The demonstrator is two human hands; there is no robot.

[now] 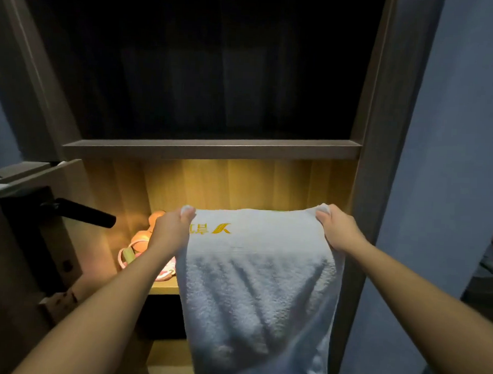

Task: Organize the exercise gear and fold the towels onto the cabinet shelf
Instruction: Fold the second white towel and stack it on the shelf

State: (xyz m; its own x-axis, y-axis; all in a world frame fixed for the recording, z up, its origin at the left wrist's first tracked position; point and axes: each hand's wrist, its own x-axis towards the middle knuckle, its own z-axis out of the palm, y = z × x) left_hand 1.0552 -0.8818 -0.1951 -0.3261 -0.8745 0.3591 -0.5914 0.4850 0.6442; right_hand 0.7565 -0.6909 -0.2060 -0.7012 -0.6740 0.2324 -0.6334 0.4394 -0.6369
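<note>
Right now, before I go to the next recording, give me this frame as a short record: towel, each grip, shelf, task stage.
white towel: held up in front of the lit shelf, hanging down unfolded, yellow logo near its top edge
left grip: pinches the top left corner
right grip: pinches the top right corner
lit shelf: pink and orange exercise gear lies at its left end, partly behind the left arm
door handle: black, at left
stage: towel not yet folded or shelved

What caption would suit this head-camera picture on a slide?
Left hand and right hand hold a white towel by its top corners before a lit cabinet shelf holding pink exercise gear.
</note>
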